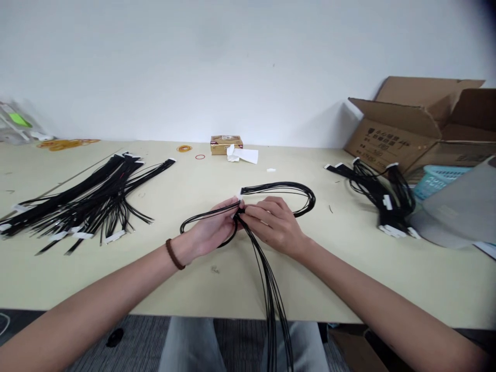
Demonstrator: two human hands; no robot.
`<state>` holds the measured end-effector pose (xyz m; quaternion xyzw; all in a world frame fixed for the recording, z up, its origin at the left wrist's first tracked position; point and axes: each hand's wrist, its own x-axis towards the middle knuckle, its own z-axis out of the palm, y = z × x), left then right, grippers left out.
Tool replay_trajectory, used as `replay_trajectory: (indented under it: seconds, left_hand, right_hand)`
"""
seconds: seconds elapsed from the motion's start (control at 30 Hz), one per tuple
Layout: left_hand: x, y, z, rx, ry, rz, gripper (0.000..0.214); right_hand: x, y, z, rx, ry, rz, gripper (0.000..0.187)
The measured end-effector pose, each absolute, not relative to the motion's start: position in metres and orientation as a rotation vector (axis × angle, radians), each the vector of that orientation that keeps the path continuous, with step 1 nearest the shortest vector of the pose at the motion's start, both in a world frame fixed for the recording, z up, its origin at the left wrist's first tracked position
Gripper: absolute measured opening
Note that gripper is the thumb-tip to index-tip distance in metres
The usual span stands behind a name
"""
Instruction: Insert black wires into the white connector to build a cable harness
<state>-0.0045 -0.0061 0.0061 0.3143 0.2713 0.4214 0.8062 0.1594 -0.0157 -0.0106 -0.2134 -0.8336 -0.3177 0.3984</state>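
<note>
A bundle of thin black wires with a white connector is held between both hands over the middle of the table. My left hand is closed around the bundle near the connector, with a brown band on its wrist. Pressed against the same spot, my right hand pinches the wires with bent fingers. One part of the bundle loops out to the right behind the right hand, and a smaller loop passes over the left. Loose wire ends hang down past the table's front edge. The fingertips partly hide the gripping point.
Many similar black wire bundles lie at the left, and several more at the right. Rubber bands, a small box and white paper are at the back. An open carton and a blue basket stand far right.
</note>
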Motion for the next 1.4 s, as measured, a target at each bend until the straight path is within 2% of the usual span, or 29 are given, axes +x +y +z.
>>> replay_trajectory:
  seconds: [0.27,0.4,0.53,0.63,0.73,0.87,0.97,1.13,1.4]
  left_hand:
    - [-0.006,-0.001,0.009,0.622,0.661,1.036,0.018]
    - [-0.008,0.001,0.009,0.709,0.727,1.03,0.016]
    - [-0.009,0.0,0.009,0.749,0.776,1.039,0.018]
    - [-0.01,-0.001,0.009,0.756,0.784,1.029,0.018]
    - [-0.01,-0.001,0.008,0.767,0.78,1.015,0.015]
    - [-0.011,-0.001,0.007,0.774,0.741,1.005,0.012]
    - [-0.01,-0.001,0.006,0.779,0.722,1.008,0.011]
    - [-0.009,-0.001,0.005,0.84,0.668,0.996,0.015]
    - [-0.01,-0.002,0.004,0.937,0.605,0.967,0.018]
  right_hand:
    - [0.155,-0.028,0.0,-0.614,-2.021,-0.045,0.021]
    - [0.157,-0.033,0.013,-0.789,-1.656,0.436,0.017]
    - [0.175,-0.023,0.025,-0.692,-1.128,0.757,0.023]
    - [0.193,-0.013,0.032,-0.715,-0.903,0.675,0.018]
    - [0.203,-0.01,0.033,-0.833,-0.925,0.367,0.014]
    - [0.192,-0.018,0.028,-0.909,-1.406,-0.327,0.012]
    - [0.178,-0.024,0.018,-0.789,-1.754,-0.647,0.011]
    - [0.168,-0.022,0.002,-0.762,-1.906,-0.804,0.006]
    - [0.167,-0.021,-0.001,-0.789,-1.888,-0.819,0.009]
